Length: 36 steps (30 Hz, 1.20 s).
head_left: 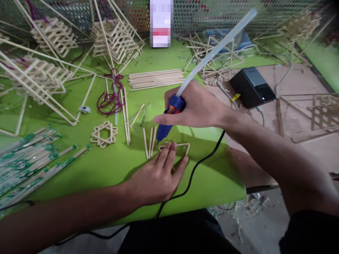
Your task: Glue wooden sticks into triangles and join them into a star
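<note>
My right hand [196, 106] is wrapped round a blue hot glue gun [165, 125], its nozzle pointing down just left of my left fingertips. A long translucent glue stick [217, 51] sticks out of the gun's back end. My left hand [159, 173] lies with fingers stretched over a small frame of wooden sticks [182, 144], pressing it to the green table; part of the frame is hidden under the fingers. Left of the nozzle lie several short loose sticks [145, 143]. A star-shaped stick piece [103, 134] rests farther left.
A row of long sticks [156, 79] and tangled purple string [109, 102] lie behind. Stick structures [113, 38] stand at the back left. Wrapped chopsticks [26, 162] fill the left edge. A black cable [196, 169] crosses the table, and a dark box-shaped device [253, 88] sits right.
</note>
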### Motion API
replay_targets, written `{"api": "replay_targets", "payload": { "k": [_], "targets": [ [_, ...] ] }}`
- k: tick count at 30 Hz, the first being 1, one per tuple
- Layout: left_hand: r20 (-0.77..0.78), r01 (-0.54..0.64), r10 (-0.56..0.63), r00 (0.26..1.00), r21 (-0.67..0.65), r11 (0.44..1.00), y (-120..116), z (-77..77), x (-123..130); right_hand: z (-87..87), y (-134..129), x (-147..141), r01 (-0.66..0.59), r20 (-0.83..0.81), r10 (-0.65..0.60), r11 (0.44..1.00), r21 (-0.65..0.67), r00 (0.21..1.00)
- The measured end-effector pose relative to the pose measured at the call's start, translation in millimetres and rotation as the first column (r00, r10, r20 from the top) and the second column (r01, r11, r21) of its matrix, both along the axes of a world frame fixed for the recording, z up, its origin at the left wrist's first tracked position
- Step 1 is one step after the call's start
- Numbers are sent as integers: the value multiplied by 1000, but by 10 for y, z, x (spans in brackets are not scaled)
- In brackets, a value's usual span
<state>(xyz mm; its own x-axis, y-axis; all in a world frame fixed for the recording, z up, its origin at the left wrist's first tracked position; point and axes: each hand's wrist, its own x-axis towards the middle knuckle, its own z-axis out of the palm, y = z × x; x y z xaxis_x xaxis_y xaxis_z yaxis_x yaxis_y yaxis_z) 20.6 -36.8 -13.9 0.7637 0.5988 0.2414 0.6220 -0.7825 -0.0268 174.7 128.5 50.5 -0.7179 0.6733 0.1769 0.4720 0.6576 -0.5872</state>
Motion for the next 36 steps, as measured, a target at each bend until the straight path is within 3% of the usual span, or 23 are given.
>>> {"api": "replay_targets", "payload": {
  "k": [4,15,25,36],
  "targets": [
    [-3,16,-16,1000,4,1000,4,-6,-14,-19,6,-73,11,27,-12,999,44,1000],
    [-14,20,-20,1000,-10,1000,14,3,-15,-48,-6,-97,64,119,-63,998,3,991],
    [-9,16,-16,1000,9,1000,12,2,-8,68,-9,-63,-45,135,37,997,62,990],
    [-33,23,-22,999,18,1000,11,-1,-13,58,-55,-52,-128,121,109,979,161,987]
  ]
}}
